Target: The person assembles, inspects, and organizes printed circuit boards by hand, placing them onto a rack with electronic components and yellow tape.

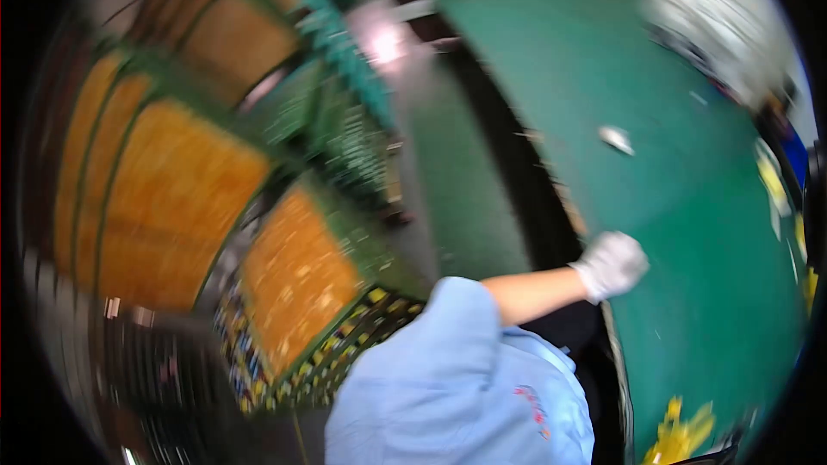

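Note:
My left hand, in a white glove, is over the near edge of the green table. The bare forearm runs to it from a light blue sleeve. The hand looks rounded, but blur smears its fingers, so I cannot tell whether it is open or closed, or whether anything is in it. A small white object lies farther off on the table. My right hand is out of view.
At left stand green-framed racks with orange-brown panels and a crate with a perforated rim. Yellow crumpled material lies at lower right. A clear plastic-wrapped bundle sits at the table's far right. A dark gap runs along the table's edge.

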`<state>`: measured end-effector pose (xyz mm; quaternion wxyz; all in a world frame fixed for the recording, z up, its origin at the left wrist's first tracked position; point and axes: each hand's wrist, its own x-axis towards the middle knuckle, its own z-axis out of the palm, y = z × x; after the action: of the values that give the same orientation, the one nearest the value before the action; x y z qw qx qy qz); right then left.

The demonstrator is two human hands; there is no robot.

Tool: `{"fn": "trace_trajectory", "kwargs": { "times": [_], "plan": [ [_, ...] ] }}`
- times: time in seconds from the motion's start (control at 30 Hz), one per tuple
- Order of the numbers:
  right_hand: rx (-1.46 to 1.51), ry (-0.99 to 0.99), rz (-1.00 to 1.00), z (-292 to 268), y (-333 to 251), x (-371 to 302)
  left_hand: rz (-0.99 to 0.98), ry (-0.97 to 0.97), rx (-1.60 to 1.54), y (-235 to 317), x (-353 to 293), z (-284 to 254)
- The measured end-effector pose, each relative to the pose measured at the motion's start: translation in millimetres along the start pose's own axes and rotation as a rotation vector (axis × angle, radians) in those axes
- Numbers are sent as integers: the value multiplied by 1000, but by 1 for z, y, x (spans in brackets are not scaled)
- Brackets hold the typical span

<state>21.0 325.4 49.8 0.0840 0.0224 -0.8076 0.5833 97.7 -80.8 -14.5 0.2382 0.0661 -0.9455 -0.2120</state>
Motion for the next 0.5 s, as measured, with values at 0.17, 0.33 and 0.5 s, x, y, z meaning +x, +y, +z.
{"fn": "trace_trajectory", "kwargs": {
  "times": [0.17, 0.33, 0.5],
  "plan": [
    [-263, -145, -417, 107, -38, -36, -135, 220, 7, -20, -31, 19],
    [-50, -509, -729, 225, 28, -6, -126, 430, -167, -33, -36, 2],
    [-746, -654, -721, 239, 44, -22, -172, 649, 27, -71, -94, -112]
  ]
}}
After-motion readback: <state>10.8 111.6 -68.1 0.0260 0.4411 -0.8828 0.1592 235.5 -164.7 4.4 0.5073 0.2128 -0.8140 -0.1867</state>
